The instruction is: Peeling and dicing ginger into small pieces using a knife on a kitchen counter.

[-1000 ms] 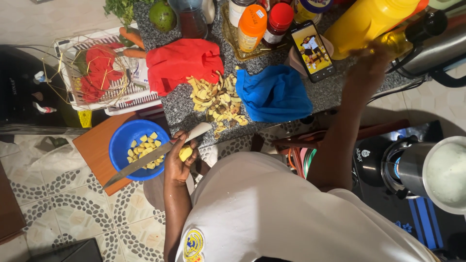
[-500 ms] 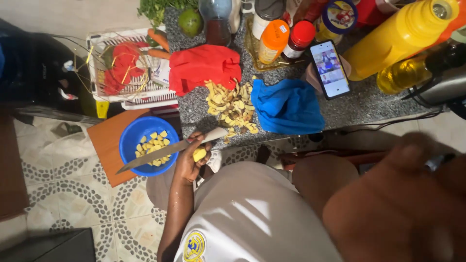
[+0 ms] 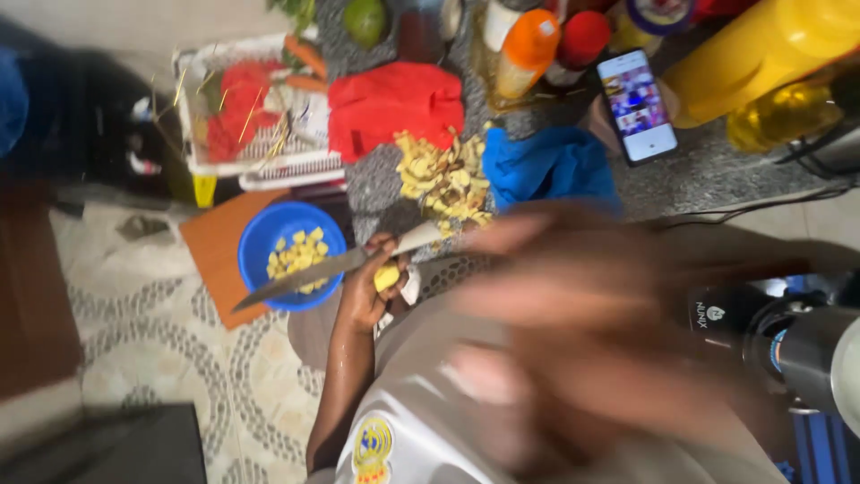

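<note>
While the left hand [image 3: 367, 291] clasps knife [image 3: 331, 269] and yellow piece [image 3: 387, 278] above the blue bowl [image 3: 260, 242] to catch cuttings, the blurred right hand's [image 3: 573, 341] grip is unreadable.

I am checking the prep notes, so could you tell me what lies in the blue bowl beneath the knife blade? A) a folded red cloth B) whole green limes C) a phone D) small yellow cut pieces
D: the blue bowl holds small yellow cut pieces, and the knife held in the left hand crosses above it.
</note>
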